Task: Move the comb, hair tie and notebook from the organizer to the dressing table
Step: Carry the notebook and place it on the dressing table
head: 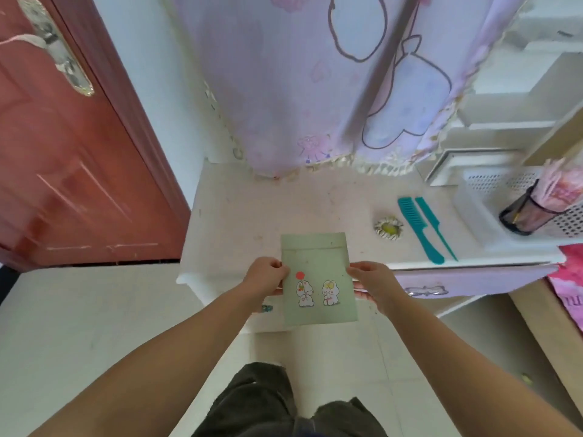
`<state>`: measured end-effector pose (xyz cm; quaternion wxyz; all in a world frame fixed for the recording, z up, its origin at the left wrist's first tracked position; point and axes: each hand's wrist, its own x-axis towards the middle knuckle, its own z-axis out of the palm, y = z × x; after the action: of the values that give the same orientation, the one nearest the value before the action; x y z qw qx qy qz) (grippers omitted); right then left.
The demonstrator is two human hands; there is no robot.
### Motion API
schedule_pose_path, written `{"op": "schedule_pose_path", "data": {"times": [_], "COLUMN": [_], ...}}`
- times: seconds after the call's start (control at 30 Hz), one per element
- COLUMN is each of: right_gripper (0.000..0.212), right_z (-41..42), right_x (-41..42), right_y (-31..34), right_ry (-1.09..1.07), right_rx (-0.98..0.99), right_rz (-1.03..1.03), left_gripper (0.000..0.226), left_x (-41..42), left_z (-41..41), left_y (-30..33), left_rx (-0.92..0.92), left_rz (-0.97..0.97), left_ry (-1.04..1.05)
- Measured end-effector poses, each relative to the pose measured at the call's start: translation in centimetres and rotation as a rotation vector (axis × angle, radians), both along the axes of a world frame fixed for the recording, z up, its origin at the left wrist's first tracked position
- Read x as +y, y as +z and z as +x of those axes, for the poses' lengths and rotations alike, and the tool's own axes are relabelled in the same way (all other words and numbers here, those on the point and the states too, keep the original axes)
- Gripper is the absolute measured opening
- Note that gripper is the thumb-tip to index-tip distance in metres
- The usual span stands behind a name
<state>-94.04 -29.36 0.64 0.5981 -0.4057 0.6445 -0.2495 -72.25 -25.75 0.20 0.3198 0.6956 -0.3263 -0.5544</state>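
Note:
A pale green notebook (pixel 318 279) with two cartoon rabbits on its cover is held flat over the front edge of the dressing table (pixel 246 209). My left hand (pixel 265 275) grips its left edge and my right hand (pixel 372 282) grips its right edge. Two teal combs (pixel 421 230) lie side by side on the table to the right. A striped hair tie (pixel 388 228) with a yellow centre rests just left of the combs. The white perforated organizer (pixel 492 197) stands at the table's right end.
A black mesh cup (pixel 525 212) with pink items sits in the organizer. A lilac cartoon cloth (pixel 315 83) hangs behind the table. A red door (pixel 69 152) is at the left. White shelves (pixel 517 89) rise at the right. Pink fabric (pixel 571 285) lies at the right edge.

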Motion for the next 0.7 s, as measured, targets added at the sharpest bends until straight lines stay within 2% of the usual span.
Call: {"op": "schedule_pose_path", "data": {"times": [0.2,0.37,0.5,0.7], "right_gripper": [0.016,0.035,0.030,0.024], "right_z": [0.6,1.4,1.2,1.3], "right_x": [-9.5,-14.8,-16.9,-17.4], "right_y": [-0.8,-2.6,-3.7,-4.3], "right_ry": [0.026,0.196,0.323,0.362], "right_rx": [0.189,0.427,0.556,0.649], "right_rz": [-0.065,-0.076,-0.071,-0.076], "left_gripper": [0.012,0.031,0.033,0.032], "left_x": [-10.5,-15.2,-17.3,-18.5], "left_z": [-0.6,-1.0,-1.1,-0.3], "left_y": [-1.0,-3.0,-4.3,-4.8], "left_rx": [-0.099,-0.408,-0.493,-0.661], "left_rz": [0.046,0.060,0.112,0.129], "left_ry": [-0.030,-0.153,-0.271,-0.527]}}
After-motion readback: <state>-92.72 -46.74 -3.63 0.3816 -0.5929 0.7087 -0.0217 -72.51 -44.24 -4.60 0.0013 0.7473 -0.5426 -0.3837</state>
